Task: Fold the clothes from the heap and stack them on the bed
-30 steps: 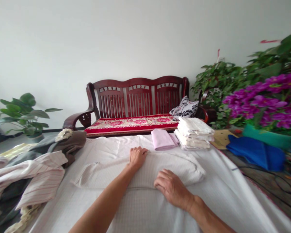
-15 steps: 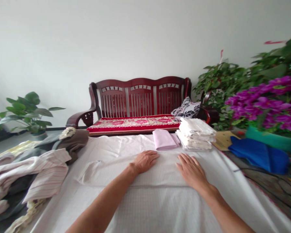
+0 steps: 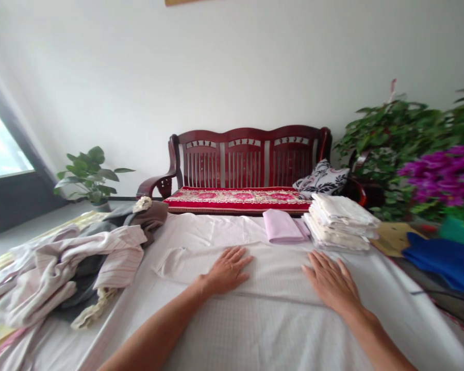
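White waffle-weave garment lay spread across the cloth-covered table in the head-cam view, right in front of us, one sleeve folded out toward the left. We had both hands down on it: left hand flat w/ fingers spread, palm pressed near the garment's centre; right hand likewise flat and released, fingers extended toward the far right part of the fabric. Neither hand gripped anything.

Beyond the garment, at the table's far edge, sat a folded pink cloth, and just beside it on the right a stack of folded white laundry. A heap of unfolded clothes, striped and grey pieces among them, filled the left side of the table, well apart from our hands. A blue cloth lay at far right, near purple flowers & leafy plants.

Behind the table stood a dark red wooden bench w/ a red floral cushion and a black-and-white pillow. A potted plant stood on the floor by the wall, left of the bench.
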{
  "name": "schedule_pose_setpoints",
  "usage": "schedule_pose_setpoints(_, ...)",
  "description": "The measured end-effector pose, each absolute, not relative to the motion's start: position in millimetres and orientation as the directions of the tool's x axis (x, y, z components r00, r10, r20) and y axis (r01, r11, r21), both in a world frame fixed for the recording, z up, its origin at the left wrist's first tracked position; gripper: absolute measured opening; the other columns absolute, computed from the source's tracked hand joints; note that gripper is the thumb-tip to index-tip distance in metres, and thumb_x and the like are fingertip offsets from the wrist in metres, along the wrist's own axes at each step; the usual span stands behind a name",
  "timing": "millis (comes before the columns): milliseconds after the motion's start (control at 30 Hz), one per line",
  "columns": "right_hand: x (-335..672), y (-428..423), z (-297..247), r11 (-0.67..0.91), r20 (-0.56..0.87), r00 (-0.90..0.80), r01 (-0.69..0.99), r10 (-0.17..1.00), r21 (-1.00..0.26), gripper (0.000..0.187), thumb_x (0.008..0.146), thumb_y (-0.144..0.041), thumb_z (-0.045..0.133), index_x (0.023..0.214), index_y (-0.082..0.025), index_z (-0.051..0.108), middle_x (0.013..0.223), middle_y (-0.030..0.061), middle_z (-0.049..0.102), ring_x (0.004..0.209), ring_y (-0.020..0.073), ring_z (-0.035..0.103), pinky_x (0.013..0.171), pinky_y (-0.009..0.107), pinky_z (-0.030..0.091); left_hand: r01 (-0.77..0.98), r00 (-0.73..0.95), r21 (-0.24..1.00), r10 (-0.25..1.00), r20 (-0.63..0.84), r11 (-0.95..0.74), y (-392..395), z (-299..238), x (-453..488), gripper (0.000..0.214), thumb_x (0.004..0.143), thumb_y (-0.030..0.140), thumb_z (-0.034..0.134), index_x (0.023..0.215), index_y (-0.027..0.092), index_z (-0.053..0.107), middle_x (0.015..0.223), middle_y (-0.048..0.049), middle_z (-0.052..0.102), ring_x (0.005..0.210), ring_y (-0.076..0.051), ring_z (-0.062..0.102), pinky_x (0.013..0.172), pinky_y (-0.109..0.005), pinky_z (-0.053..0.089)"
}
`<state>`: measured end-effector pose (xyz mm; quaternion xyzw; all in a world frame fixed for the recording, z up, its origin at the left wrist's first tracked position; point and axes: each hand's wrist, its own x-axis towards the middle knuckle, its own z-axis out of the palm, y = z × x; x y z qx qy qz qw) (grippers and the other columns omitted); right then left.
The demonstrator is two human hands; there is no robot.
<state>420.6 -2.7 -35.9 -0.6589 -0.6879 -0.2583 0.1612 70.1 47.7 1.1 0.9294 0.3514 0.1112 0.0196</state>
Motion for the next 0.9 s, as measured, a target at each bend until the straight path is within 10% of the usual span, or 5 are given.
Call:
schedule_pose_setpoints(433, 425.3, 2.1, -45.8, -0.015, 0.615, -0.113, 0.980, 0.780, 0.199, 0.044, 0.096, -0.036, 0.038, 0.128, -0.019, 0.063, 0.135, 0.0133, 0.065, 0.128, 0.0270, 0.054, 0.113, 0.051, 0.027, 0.963, 0.266, 0.018, 0.954, 0.139, -0.271, 30.2, 3.5, -52.0, 0.055, 0.102, 0.047, 0.036, 0.153, 0.027, 0.040, 0.161, -0.0103, 0.036, 0.149, -0.031, 0.029, 0.119, -0.055, 0.021)
schedule_pose_setpoints(900, 420.5, -4.5, -34.0, 0.009, 0.604, -0.106, 0.987, 0.790, 0.161, 0.041, 0.097, -0.035, 0.042, 0.128, -0.019, 0.063, 0.132, 0.0133, 0.067, 0.124, 0.0275, 0.057, 0.110, 0.049, 0.032, 1.000, -0.001, 0.001, 0.984, 0.181, 0.000, 36.8, -1.5, -88.7, 0.056, 0.100, 0.045, 0.040, 0.151, 0.022, 0.043, 0.159, -0.0148, 0.038, 0.147, -0.033, 0.034, 0.113, -0.052, 0.033)
